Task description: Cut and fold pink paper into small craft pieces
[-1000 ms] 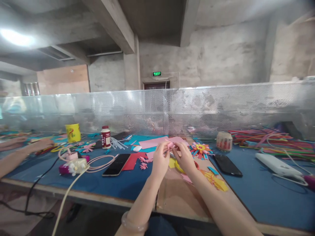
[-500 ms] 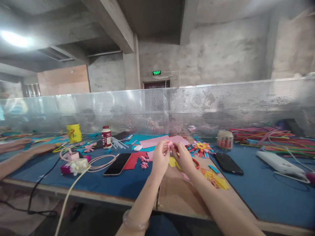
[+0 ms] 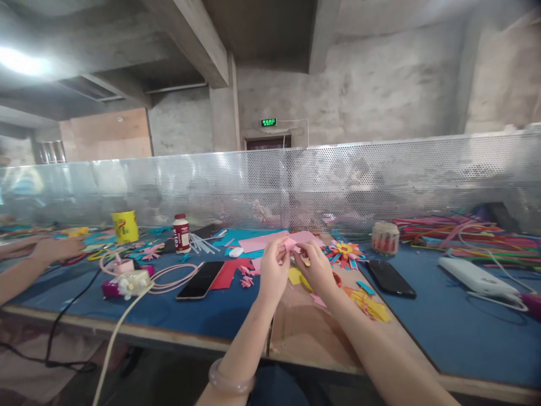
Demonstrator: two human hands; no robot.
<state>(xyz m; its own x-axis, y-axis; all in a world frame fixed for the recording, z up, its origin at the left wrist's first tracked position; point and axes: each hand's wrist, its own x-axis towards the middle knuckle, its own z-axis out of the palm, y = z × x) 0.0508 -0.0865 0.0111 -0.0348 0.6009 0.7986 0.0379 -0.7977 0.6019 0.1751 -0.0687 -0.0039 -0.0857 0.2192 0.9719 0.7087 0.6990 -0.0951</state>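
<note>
A small piece of pink paper [image 3: 289, 244] is pinched between the fingertips of my left hand [image 3: 274, 268] and my right hand [image 3: 313, 265], above the middle of the table. Behind my hands lies a long pink sheet [image 3: 257, 242] on blue sheets. Small folded pink pieces [image 3: 246, 277] rest left of my left hand, beside red paper [image 3: 228, 273]. A yellow paper piece [image 3: 297, 276] is partly hidden below my hands. To the right stands a multicoloured paper flower [image 3: 344, 251], with yellow and orange scraps [image 3: 372, 305] nearer me.
Left are a phone [image 3: 202, 280], a bottle [image 3: 181, 234], a yellow container [image 3: 125, 226], plugs with cables [image 3: 133, 283] and another person's hands [image 3: 51, 248]. Right are a black phone [image 3: 391, 278], a jar [image 3: 385, 238], a white power bank [image 3: 477, 276] and coloured strips [image 3: 456, 237]. A perforated metal screen [image 3: 203, 180] stands behind.
My fingers have shifted slightly around the pink paper, and more of it shows. At the left, the other person's hands have drawn closer together. The view has moved a little.
</note>
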